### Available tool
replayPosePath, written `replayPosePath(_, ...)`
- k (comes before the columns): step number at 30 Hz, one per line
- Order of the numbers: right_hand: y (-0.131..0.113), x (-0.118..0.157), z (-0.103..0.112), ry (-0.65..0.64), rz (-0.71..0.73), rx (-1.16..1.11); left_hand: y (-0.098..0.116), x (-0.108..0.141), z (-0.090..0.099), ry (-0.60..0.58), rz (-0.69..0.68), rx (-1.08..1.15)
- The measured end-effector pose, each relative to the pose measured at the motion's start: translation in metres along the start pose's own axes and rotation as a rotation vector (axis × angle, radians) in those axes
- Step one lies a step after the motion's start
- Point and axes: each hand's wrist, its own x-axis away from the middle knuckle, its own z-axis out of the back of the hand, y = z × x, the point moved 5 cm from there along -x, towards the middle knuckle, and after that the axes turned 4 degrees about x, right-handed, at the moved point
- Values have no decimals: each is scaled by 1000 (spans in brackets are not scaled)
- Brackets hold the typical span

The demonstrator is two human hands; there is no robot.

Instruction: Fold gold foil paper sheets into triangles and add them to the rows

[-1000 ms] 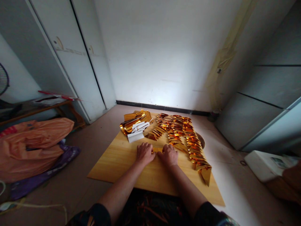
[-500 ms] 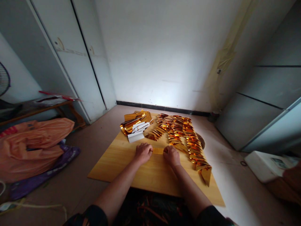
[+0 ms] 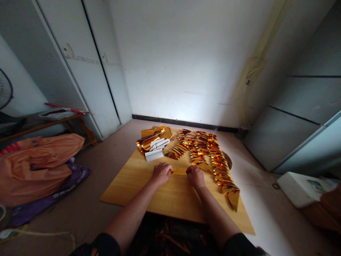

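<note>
A narrow folded strip of gold foil paper [image 3: 180, 171] lies level over the wooden board [image 3: 128, 185]. My left hand [image 3: 162, 172] is closed on its left end, fingers curled. At the other end, my right hand [image 3: 195, 175] grips the strip the same way. Beyond my left hand are white paper pieces [image 3: 154, 154] and a pile of loose gold foil sheets [image 3: 149, 138]. Rows of folded gold foil pieces [image 3: 221, 167] overlap along the board's right side, and a shorter row [image 3: 177, 150] stands just past the strip.
An orange bag [image 3: 39, 167] and a purple bag [image 3: 69, 188] lie on the floor at left. A white box [image 3: 301, 188] stands at right. Cabinets [image 3: 87, 64] and a white wall [image 3: 181, 64] enclose the far side. Part of a fan [image 3: 4, 89] shows at left.
My right hand has shifted slightly to the right along the strip, so a little more of it shows between my hands. My left hand has barely moved.
</note>
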Motion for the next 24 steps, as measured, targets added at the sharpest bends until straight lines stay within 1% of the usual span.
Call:
replayPosePath(4, 0, -1, 2, 23, -6, 34, 4, -1, 2, -6, 39, -3)
replayPosePath(11, -7, 4, 4, 17, 1, 88, 7, -1, -4, 73, 78, -30)
replayPosePath(17, -8, 7, 3, 7, 21, 64, 7, 3, -7, 123, 3, 11)
replayPosePath(21, -7, 8, 5, 48, 31, 19, 8, 4, -7, 136, -53, 20)
replayPosePath(24, -7, 11, 7, 95, 58, -32, 9, 5, -4, 180, -101, 58)
